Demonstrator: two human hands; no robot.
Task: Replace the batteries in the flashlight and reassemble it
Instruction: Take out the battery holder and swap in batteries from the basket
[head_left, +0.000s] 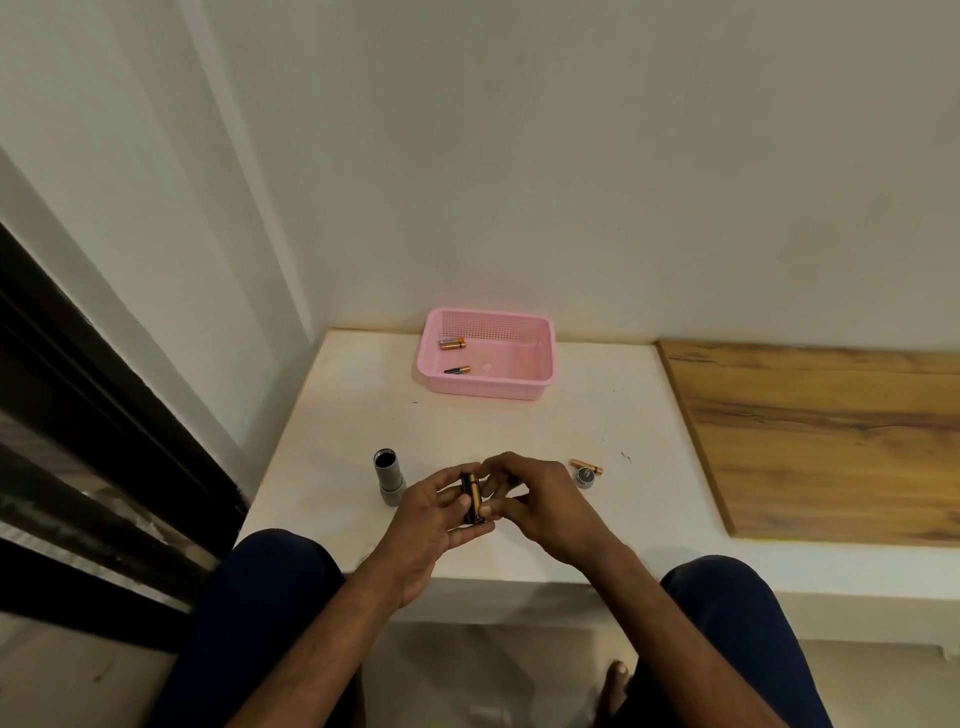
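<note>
White ledge (519, 426) runs along the wall, with a wood-grain panel (831, 436) lying flat on its right part. Person seated in front of it, both knees in dark trousers at the bottom of the view, both forearms reaching in over the near edge.

Pink basket (535, 387) sits at the back of the ledge, close to the wall. Two batteries inside, both toward its left side — one (452, 343) near the back wall of the basket, one (457, 370) nearer the front. They lie apart from each other.

Left hand (431, 525) is curled around a black battery holder (471, 498), held roughly upright just above the near part of the ledge; a copper-coloured cell is visible seated in it. Right hand (540, 506) is right against the holder from the other side, fingertips pinched at its right face — cannot tell whether they grip the holder itself or a cell in it.

Flashlight body (388, 475), grey, stands upright on the ledge just left of the left hand, open dark end facing up, not touched.

Right of the right hand: a loose battery (586, 465) lying on the ledge, and a small grey end cap (585, 477) touching or just in front of it.
</note>
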